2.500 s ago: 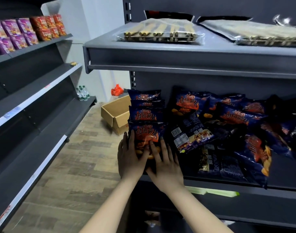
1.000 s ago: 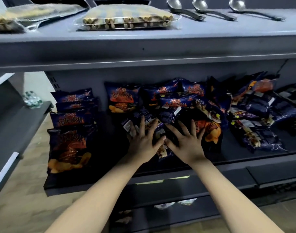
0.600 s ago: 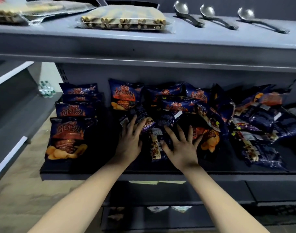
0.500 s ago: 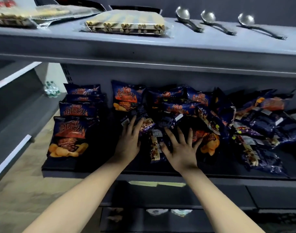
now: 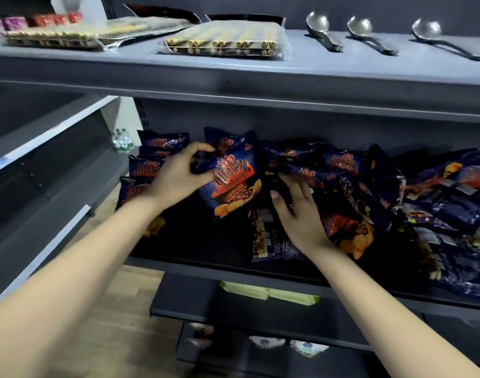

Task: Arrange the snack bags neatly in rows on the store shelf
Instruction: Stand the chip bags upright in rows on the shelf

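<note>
While the left hand (image 5: 176, 178) pinches a blue chip bag (image 5: 230, 186) by its top edge, the right hand (image 5: 301, 216) rests loose-fingered on the jumbled bags (image 5: 342, 165), gripping nothing.

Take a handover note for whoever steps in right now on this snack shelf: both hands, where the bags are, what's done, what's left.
Left hand: grips the upper left edge of one blue snack bag, held tilted over the shelf.
Right hand: open, resting on the jumbled pile that fills the shelf's right side.
Done: one neat row of bags at the shelf's left end.
Left: lay the held bag beside that row, probably starting a second one, then sort the pile the same way.
</note>
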A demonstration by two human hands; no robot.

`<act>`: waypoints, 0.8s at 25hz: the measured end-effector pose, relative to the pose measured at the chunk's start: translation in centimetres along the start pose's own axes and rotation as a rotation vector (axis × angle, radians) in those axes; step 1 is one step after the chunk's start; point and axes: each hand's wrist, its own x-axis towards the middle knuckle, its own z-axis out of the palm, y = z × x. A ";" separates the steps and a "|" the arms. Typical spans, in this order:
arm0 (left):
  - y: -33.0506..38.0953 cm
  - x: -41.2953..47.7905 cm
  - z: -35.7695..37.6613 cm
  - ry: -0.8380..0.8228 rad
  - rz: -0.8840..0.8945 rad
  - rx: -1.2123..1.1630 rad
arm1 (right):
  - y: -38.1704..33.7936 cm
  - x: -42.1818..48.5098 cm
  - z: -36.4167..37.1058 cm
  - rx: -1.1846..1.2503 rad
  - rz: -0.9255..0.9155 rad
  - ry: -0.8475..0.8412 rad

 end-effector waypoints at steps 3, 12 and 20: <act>1.6 0.2 -2.6 -0.287 -0.090 -0.134 | -2.5 1.7 -1.1 0.341 0.122 -0.116; 0.5 -1.6 -2.8 -0.564 -0.306 -0.177 | -2.3 0.8 2.9 0.752 0.243 -0.542; -0.5 -0.5 -1.0 -0.030 -0.227 -0.257 | -1.6 3.0 3.4 0.815 0.452 -0.266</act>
